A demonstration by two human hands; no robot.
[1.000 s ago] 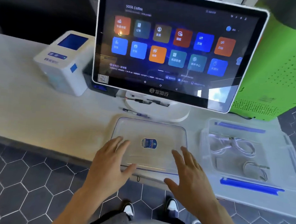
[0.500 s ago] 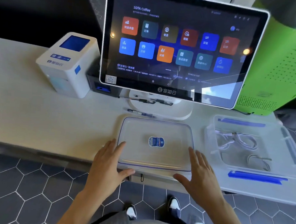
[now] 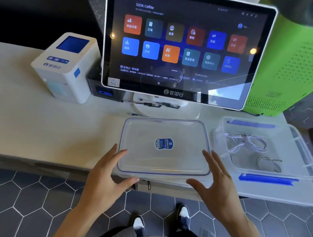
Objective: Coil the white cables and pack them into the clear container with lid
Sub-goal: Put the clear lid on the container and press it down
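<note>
A clear flat tray-like piece (image 3: 167, 160) with a thin blue rim line and a blue sticker lies at the counter's front edge. My left hand (image 3: 107, 172) is at its left front corner, fingers straight, thumb by the front edge. My right hand (image 3: 216, 180) mirrors it at the right front corner, fingers spread. Neither hand grips anything. To the right stands a clear container (image 3: 307, 153) with blue clips (image 3: 266, 180). Coiled white cables (image 3: 250, 143) lie in it, with a greyer coil (image 3: 269, 163) nearer me.
A touchscreen terminal (image 3: 184, 46) on a white stand rises just behind the flat piece, with a pen (image 3: 137, 114) at its foot. A white printer (image 3: 64, 69) sits back left, a green cabinet (image 3: 294, 72) back right. The counter edge (image 3: 37, 162) runs below my hands.
Both hands slid off the top of the flat clear piece and moved apart to its left and right front corners. The camera view shifted closer.
</note>
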